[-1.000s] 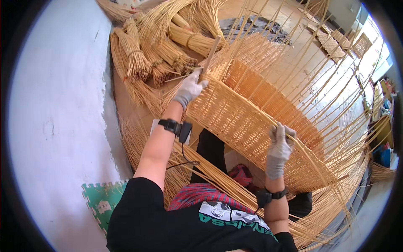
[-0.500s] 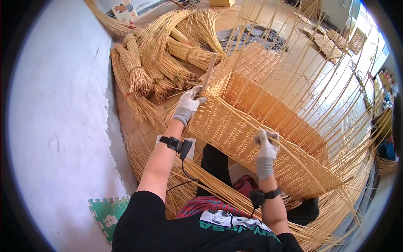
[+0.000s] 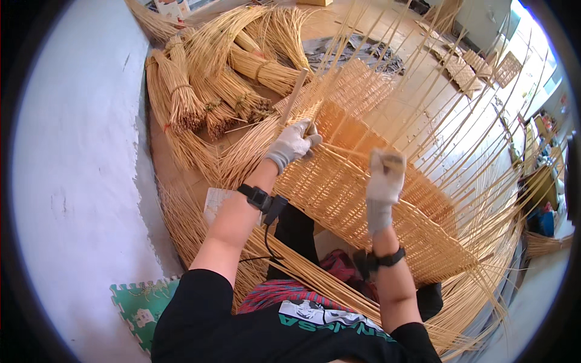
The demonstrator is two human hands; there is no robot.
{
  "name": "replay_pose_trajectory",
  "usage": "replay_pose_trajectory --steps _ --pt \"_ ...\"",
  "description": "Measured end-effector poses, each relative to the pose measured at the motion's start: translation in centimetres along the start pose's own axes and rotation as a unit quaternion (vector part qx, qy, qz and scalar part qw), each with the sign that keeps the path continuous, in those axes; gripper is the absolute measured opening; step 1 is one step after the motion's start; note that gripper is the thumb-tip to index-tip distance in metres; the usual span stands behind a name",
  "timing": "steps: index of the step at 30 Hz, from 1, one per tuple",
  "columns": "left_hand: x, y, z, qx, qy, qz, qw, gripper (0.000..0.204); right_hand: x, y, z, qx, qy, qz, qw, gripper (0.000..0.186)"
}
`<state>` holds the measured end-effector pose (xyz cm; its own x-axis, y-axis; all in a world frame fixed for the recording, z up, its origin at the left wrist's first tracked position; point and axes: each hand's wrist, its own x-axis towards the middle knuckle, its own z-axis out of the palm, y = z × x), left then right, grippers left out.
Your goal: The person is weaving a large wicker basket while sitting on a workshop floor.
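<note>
A long rectangular wicker basket (image 3: 339, 190) rests tilted across my lap, with tall uprights standing from its rim. At its left corner my gloved left hand (image 3: 295, 144) is closed on the rim. Beside that hand a flat pale stick (image 3: 293, 97) stands up. My gloved right hand (image 3: 385, 178) is raised over the front rim in a closed grip, somewhat blurred. From it a wicker strand (image 3: 345, 149) runs taut to the left hand. The fingertips of the right hand are partly hidden.
Tied bundles of wicker rods (image 3: 242, 91) lie beyond the left hand, near the white wall (image 3: 85, 181). A flat woven panel (image 3: 357, 88) lies behind the basket. Loose rods (image 3: 302, 260) cross below it, and a green foam mat (image 3: 142, 308) sits at lower left.
My right hand has lifted from the middle of the front rim and now draws the strand. My left hand has shifted right along the corner. The view has moved slightly.
</note>
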<state>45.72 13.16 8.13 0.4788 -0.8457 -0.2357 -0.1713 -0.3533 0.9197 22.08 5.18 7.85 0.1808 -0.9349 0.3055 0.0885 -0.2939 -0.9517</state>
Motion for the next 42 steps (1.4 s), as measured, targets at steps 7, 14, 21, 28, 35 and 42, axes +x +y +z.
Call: replay_pose_trajectory --steps 7,14,21,28,35,42 --pt "0.4 -0.4 1.5 0.159 0.12 0.06 0.978 0.033 13.5 -6.0 9.7 -0.313 -0.142 -0.23 0.911 0.093" --pt "-0.7 -0.4 1.9 0.09 0.111 0.051 0.988 0.034 9.8 1.5 6.5 0.226 -0.107 0.091 0.964 0.087" --pt "0.0 -0.3 1.7 -0.017 0.107 0.003 0.994 0.036 13.6 -3.0 10.4 -0.27 -0.037 -0.233 0.933 0.093" --pt "0.7 -1.2 1.0 0.046 0.068 0.072 0.994 0.035 -0.9 1.6 1.5 0.268 0.042 -0.06 0.961 0.035" --pt "-0.1 0.5 2.5 0.154 0.125 0.013 0.98 0.053 -5.9 5.6 1.8 0.281 0.108 0.043 0.953 0.017" --pt "-1.0 1.9 3.6 0.106 0.234 0.169 0.952 0.049 -4.3 2.4 -4.0 0.261 0.119 0.126 0.95 0.015"
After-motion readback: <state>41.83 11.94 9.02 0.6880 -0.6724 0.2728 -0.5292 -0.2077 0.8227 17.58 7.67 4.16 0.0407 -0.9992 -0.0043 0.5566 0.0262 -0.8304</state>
